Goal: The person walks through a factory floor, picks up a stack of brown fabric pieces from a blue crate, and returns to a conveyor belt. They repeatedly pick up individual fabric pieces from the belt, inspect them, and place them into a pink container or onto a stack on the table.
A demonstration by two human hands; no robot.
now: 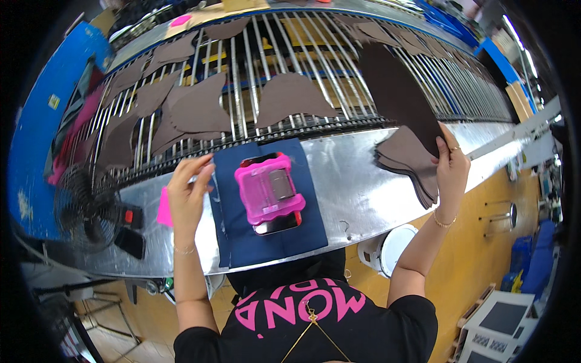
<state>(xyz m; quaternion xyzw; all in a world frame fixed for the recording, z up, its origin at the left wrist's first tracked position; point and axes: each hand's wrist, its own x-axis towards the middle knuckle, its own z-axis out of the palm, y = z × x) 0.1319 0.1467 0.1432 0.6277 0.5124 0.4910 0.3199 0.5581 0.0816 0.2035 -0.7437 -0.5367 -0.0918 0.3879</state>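
My right hand is closed on the near end of a long dark brown cut piece, leather or cloth, which reaches up over the conveyor. Just below that piece, a stack of brown cut pieces lies on the metal table. My left hand hovers at the left edge of a folded dark blue cloth. Its fingers are bent and apart, with nothing visible in them. On the cloth rests a pink see-through object with wavy edges, over a red and black item.
Beyond the metal table, a conveyor of metal rods carries several brown cut pieces. A black fan and a dark phone-like object are at the left. A white bucket stands below the table's front edge.
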